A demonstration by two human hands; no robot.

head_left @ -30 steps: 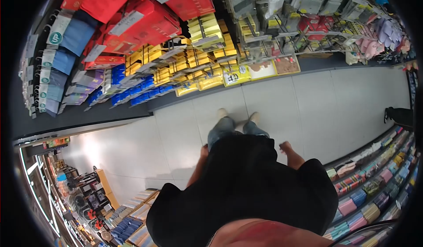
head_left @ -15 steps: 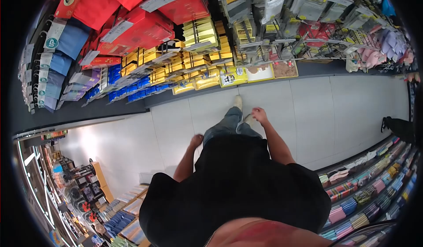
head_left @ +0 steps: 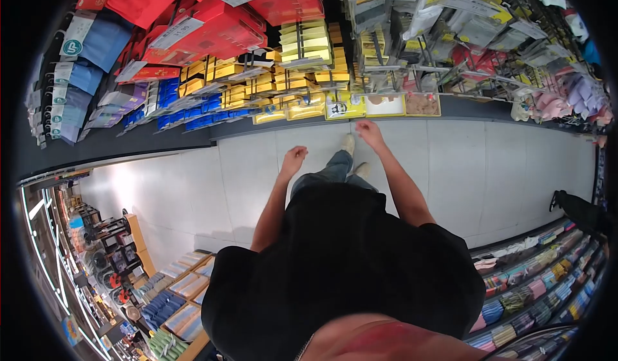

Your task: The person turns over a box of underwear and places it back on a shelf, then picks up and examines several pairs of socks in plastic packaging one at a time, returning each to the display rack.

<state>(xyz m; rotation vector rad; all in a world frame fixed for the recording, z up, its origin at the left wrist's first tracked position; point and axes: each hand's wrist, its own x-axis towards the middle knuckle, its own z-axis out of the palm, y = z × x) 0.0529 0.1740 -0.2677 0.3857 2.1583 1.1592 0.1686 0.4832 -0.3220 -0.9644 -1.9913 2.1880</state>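
Note:
My right hand (head_left: pixel 369 133) is raised in front of me over the floor, close to the base of the display shelf. Its fingers are curled in, and I see no object in them. My left hand (head_left: pixel 295 160) is lower and to the left, above the floor beside my jeans (head_left: pixel 325 170); its fingers are also curled, with no item showing. Neither hand touches the goods. Nearest to my right hand are a yellow printed box (head_left: pixel 346 106), a white-topped box (head_left: pixel 384 105) and a brown-patterned box (head_left: pixel 422 104) along the bottom shelf.
Red packs (head_left: pixel 209 36), yellow packs (head_left: pixel 302 45) and blue packs (head_left: pixel 170 103) fill the left of the rack. Clear packets (head_left: pixel 479 29) hang at the right. Sloped shelves of folded goods (head_left: pixel 515 302) stand behind right, wooden-edged bins (head_left: pixel 190 284) behind left. A dark object (head_left: pixel 576 208) is far right.
Both hands have risen forward, the left out from beside my leg and the right closer to the shelf. The display appears slightly nearer and shifted, with my feet closer to its base.

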